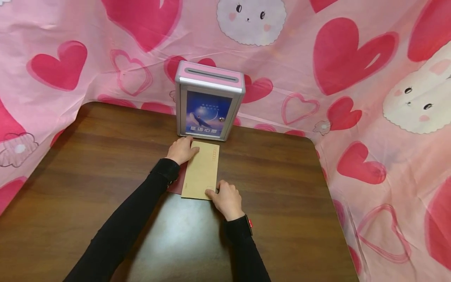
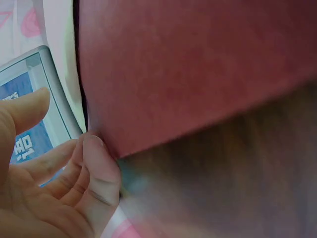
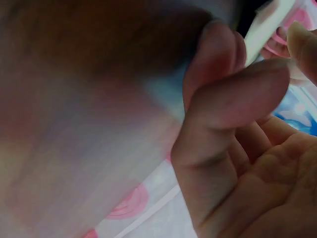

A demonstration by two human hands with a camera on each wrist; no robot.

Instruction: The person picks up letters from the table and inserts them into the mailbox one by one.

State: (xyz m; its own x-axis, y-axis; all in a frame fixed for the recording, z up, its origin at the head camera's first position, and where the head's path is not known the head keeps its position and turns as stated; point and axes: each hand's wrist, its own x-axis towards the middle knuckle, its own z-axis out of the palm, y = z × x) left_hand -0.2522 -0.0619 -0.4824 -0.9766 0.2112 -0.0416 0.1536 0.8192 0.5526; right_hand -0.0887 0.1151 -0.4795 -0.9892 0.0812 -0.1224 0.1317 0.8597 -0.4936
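Note:
In the head view a tan paper envelope (image 1: 200, 170) lies at a slight tilt just in front of the box, a red postcode grid near its top right. Part of a flat dark red sheet (image 1: 177, 182) shows from under its left side; the left wrist view gives the red sheet (image 2: 188, 64) close up. My left hand (image 1: 180, 150) holds the envelope's upper left, thumb over its face and fingertips by the red sheet's corner. At the lower right corner my right hand (image 1: 228, 199) pinches the envelope, thumb on top, other fingers by the right edge.
Behind the envelope stands a silver-framed box (image 1: 203, 113) with a pink top, a long slot (image 1: 211, 74), a blue picture and a small round lock (image 1: 221, 119) on its front. Pink heart-patterned cloth (image 1: 282, 70) hangs around the brown wooden table (image 1: 282, 188).

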